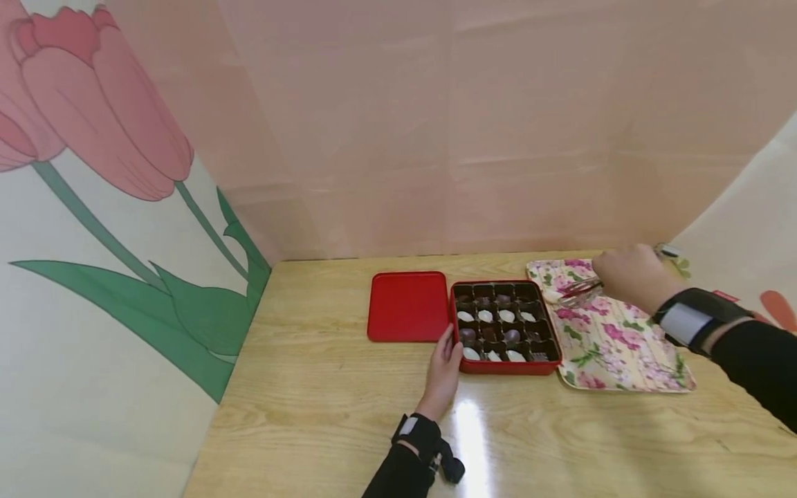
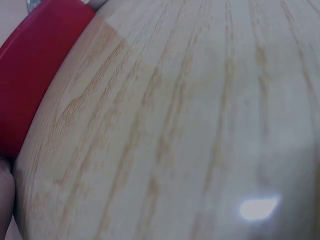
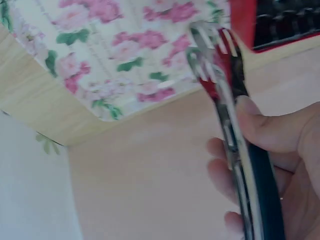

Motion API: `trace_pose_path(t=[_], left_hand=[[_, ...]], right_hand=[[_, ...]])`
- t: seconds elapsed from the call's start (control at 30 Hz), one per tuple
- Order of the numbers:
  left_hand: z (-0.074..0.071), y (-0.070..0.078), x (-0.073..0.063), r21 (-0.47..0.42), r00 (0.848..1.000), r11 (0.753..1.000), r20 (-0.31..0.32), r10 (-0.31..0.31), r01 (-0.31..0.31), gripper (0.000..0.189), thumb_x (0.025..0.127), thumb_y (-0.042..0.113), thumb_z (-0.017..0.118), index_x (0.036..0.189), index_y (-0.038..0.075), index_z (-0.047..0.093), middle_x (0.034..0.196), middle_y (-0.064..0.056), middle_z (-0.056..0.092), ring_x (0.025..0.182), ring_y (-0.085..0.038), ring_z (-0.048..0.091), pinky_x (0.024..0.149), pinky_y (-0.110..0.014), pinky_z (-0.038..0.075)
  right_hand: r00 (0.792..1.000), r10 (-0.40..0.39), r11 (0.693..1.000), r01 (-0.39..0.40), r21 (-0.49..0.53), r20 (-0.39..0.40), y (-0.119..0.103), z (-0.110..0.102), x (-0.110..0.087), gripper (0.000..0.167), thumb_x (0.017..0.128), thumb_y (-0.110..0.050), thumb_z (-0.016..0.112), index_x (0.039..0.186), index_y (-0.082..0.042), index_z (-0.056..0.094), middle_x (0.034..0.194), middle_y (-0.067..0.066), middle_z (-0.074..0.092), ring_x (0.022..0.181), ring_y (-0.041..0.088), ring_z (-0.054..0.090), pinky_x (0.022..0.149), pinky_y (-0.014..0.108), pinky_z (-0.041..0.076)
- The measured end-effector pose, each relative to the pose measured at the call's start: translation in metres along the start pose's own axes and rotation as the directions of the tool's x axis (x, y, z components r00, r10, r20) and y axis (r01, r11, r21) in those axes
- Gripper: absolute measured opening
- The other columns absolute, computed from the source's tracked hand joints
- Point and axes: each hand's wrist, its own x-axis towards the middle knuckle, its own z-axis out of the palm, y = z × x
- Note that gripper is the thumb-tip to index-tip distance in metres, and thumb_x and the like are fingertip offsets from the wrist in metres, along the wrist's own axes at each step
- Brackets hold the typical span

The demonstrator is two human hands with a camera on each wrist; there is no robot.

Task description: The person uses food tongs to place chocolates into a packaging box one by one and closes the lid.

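A red box (image 1: pixel 510 369) with a dark divided insert stands on the table, with rows of white pieces (image 1: pixel 485 316) and dark purplish pieces (image 1: pixel 512 336) in its compartments. My left hand (image 1: pixel 443 373) rests its fingers, fairly straight, against the box's left side near the front corner. To the right, above the flowered tray (image 1: pixel 623 353), my right hand (image 1: pixel 635 277) grips metal tongs (image 3: pixel 232 120) with slotted, fork-like tips. A small white piece (image 1: pixel 551 296) shows by the tips in the head view; whether the tongs pinch it I cannot tell.
A flat red lid (image 1: pixel 407 308) lies left of the box, right beside it. The flowered tray touches or nearly touches the box's right side. A pinkish sheet (image 1: pixel 373 138) rises behind the wooden table (image 1: pixel 311 401), and a tulip-printed panel (image 1: pixel 112 277) stands at the left.
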Motion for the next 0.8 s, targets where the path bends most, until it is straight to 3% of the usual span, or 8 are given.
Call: trace_pose_path(t=[0.17, 0.27, 0.33, 0.53, 0.63, 0.8], left_hand=[[0.001, 0.000, -0.002, 0.015, 1.000, 1.000, 0.006, -0.017, 0.016, 0.048, 0.106, 0.033, 0.049, 0.152, 0.033, 0.037, 0.158, 0.003, 0.030, 0.144, -0.017, 0.029, 0.114, -0.032, 0.033], [0.000, 0.001, -0.002, 0.025, 1.000, 1.000, 0.002, -0.014, 0.014, 0.047, 0.106, 0.033, 0.049, 0.152, 0.033, 0.037, 0.158, 0.001, 0.029, 0.145, -0.018, 0.029, 0.114, -0.034, 0.033], [0.000, 0.001, -0.002, 0.028, 1.000, 1.000, 0.002, -0.014, 0.013, 0.047, 0.106, 0.033, 0.049, 0.152, 0.033, 0.037, 0.158, 0.000, 0.029, 0.145, -0.019, 0.029, 0.114, -0.034, 0.033], [0.000, 0.002, -0.003, 0.032, 1.000, 0.999, -0.005, -0.024, 0.024, 0.049, 0.106, 0.030, 0.048, 0.154, 0.029, 0.037, 0.158, 0.000, 0.030, 0.145, -0.019, 0.029, 0.114, -0.033, 0.033], [0.001, 0.003, -0.003, 0.035, 1.000, 0.999, -0.011, -0.027, 0.028, 0.050, 0.106, 0.030, 0.049, 0.154, 0.026, 0.036, 0.158, 0.001, 0.031, 0.145, -0.019, 0.029, 0.114, -0.034, 0.033], [0.000, 0.003, -0.002, 0.044, 1.000, 0.999, -0.004, -0.028, 0.028, 0.051, 0.106, 0.032, 0.049, 0.155, 0.025, 0.036, 0.158, 0.000, 0.030, 0.145, -0.020, 0.029, 0.114, -0.035, 0.033]], right_hand=[[0.997, 0.050, 0.998, -0.052, 0.042, 0.064, 0.005, 0.022, 0.015, 0.042, 0.071, 0.001, 0.073, 0.055, -0.016, 0.038, 0.053, -0.004, 0.029, 0.050, 0.014, 0.031, 0.040, 0.032, 0.031], [0.996, 0.042, 0.997, -0.047, 0.056, 0.082, 0.003, 0.029, 0.022, 0.038, 0.071, 0.001, 0.073, 0.057, -0.015, 0.042, 0.053, -0.003, 0.036, 0.050, 0.016, 0.037, 0.040, 0.038, 0.039], [0.996, 0.030, 0.998, -0.034, 0.051, 0.079, 0.001, 0.033, 0.026, 0.038, 0.077, -0.002, 0.073, 0.057, -0.014, 0.043, 0.053, -0.003, 0.037, 0.050, 0.016, 0.038, 0.041, 0.039, 0.042], [0.999, 0.030, 0.997, -0.027, -0.075, 0.042, -0.004, 0.043, 0.030, 0.049, 0.093, -0.020, 0.068, 0.054, -0.011, 0.042, 0.054, -0.003, 0.026, 0.049, 0.014, 0.030, 0.041, 0.031, 0.036], [1.000, 0.026, 0.997, -0.025, -0.077, 0.008, -0.002, 0.047, 0.028, 0.052, 0.092, -0.019, 0.069, 0.051, -0.012, 0.038, 0.055, -0.004, 0.023, 0.049, 0.014, 0.028, 0.040, 0.030, 0.033], [1.000, -0.018, 0.998, 0.017, -0.059, -0.020, 0.006, 0.040, 0.016, 0.047, 0.077, -0.002, 0.075, 0.053, -0.015, 0.037, 0.054, -0.003, 0.028, 0.052, 0.015, 0.029, 0.044, 0.033, 0.033]])
